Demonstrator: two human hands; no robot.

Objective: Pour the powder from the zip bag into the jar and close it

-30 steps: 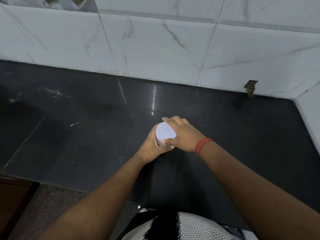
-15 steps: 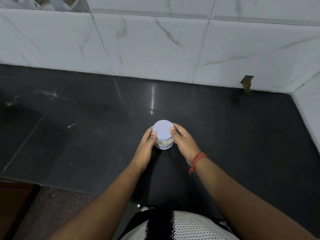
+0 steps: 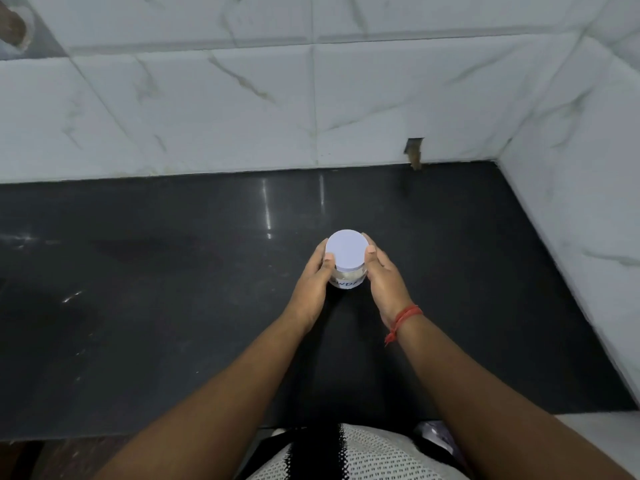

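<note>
Here both hands, left [image 3: 313,284] and right [image 3: 382,277], grip the lidded jar [image 3: 347,263] on the black counter [image 3: 173,306] near the tiled wall [image 3: 242,109].

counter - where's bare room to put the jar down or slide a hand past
Bare dark counter spreads left of the jar, back to the tiled wall. Right of it, a narrower bare strip runs to the side wall. It is crowded only mid-counter, where the left hand and right hand hold the jar.
</note>
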